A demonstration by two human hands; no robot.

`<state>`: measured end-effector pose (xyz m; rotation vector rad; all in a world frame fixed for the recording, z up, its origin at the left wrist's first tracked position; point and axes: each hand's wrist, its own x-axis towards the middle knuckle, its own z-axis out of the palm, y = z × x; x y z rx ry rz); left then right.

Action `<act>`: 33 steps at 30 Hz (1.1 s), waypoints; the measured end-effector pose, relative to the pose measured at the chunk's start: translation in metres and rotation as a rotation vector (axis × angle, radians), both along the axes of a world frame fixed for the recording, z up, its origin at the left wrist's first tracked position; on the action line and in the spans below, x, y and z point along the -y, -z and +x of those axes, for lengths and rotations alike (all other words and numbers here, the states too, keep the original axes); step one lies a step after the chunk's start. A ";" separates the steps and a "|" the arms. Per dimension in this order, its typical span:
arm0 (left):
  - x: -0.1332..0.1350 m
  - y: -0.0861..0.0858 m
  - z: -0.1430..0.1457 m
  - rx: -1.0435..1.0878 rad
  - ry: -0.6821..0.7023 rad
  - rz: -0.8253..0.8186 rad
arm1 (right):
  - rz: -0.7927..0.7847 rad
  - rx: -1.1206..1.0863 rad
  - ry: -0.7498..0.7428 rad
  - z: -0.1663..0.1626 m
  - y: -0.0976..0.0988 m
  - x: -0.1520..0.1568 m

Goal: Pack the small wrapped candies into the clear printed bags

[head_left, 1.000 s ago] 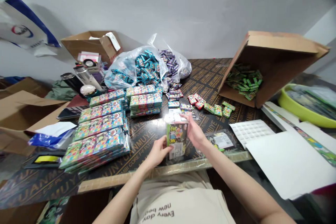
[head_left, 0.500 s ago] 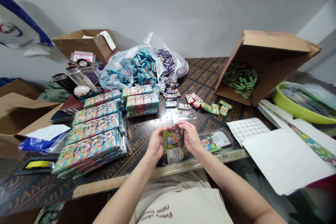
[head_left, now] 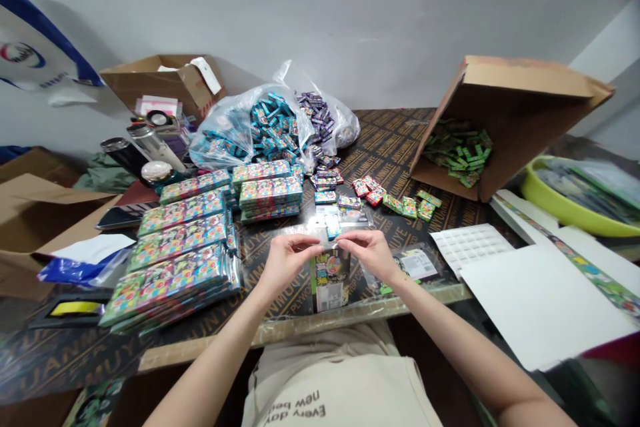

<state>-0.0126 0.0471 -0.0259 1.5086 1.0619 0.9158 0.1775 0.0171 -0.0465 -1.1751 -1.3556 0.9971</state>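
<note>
A flat printed plastic bag [head_left: 331,277], dark with a green edge and a white label, lies at the table's front edge. My left hand [head_left: 290,259] pinches near its top edge at the left, thumb and fingers together. On the other side my right hand [head_left: 371,255] pinches near the same edge, fingertips close to the left ones. Just beyond the fingertips lies a small blue box [head_left: 333,228]. Another printed plastic bag [head_left: 417,263] lies to the right, partly behind my right hand. Small purple boxes [head_left: 349,202] and red boxes [head_left: 373,190] lie farther back.
Stacked wrapped packs [head_left: 175,267] stand at the left. Behind are clear bags of blue boxes [head_left: 275,123] and purple boxes [head_left: 316,113]. A tipped carton [head_left: 530,90] holds green boxes. White sheets [head_left: 545,300] and a yellow-green basin [head_left: 575,220] are at the right.
My hands were cupped close around the bag's top; now they are lower-wristed and wider apart, with fingertips pinched at its top edge. The small blue box now shows beyond the fingertips.
</note>
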 end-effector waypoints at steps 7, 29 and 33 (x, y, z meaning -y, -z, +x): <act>-0.001 -0.008 0.001 -0.092 0.053 0.051 | -0.040 -0.026 -0.099 0.005 -0.007 -0.002; 0.014 -0.011 -0.002 -0.190 0.044 0.314 | 0.020 0.178 -0.209 0.010 -0.014 -0.004; 0.017 -0.009 -0.006 -0.282 0.109 0.529 | 0.210 0.207 -0.151 0.010 -0.001 0.011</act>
